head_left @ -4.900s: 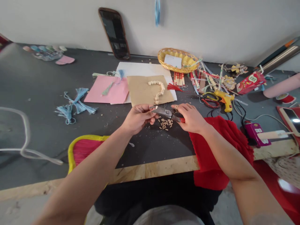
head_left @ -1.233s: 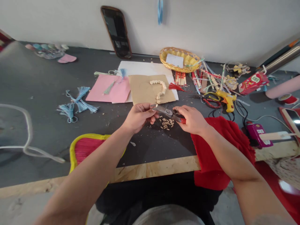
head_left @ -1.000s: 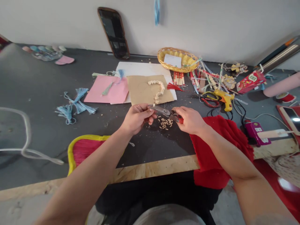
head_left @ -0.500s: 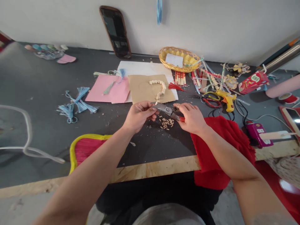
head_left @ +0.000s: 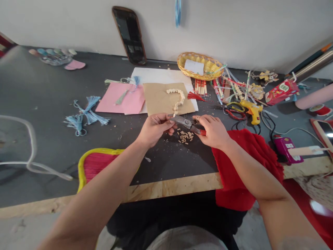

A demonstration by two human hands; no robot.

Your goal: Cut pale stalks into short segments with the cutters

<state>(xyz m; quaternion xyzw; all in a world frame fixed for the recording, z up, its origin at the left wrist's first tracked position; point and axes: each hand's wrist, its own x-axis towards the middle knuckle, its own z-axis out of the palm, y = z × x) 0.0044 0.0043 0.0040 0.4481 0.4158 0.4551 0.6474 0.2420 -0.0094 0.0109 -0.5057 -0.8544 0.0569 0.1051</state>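
My right hand (head_left: 213,131) is closed around the red handles of metal shears (head_left: 185,122). Their blades point left and reach the fingertips of my left hand (head_left: 156,129). That hand is pinched closed at the near end of a chain of small pale pieces (head_left: 179,99); the exact bit between the fingers is too small to make out. The chain curves over a brown paper sheet (head_left: 158,97). Just below the shears, several short tan pieces (head_left: 185,137) lie loose on the dark table (head_left: 161,166).
Pink paper (head_left: 109,100) and blue tassels (head_left: 90,113) lie left. Behind are a phone (head_left: 130,36) and yellow basket (head_left: 182,71). Right are a yellow glue gun (head_left: 253,111), red cloth (head_left: 252,156), purple box (head_left: 284,144) and cables. A pink pad with yellow edge (head_left: 100,165) sits front left.
Both hands and the shears stay almost in place. The whole view has shifted very slightly.
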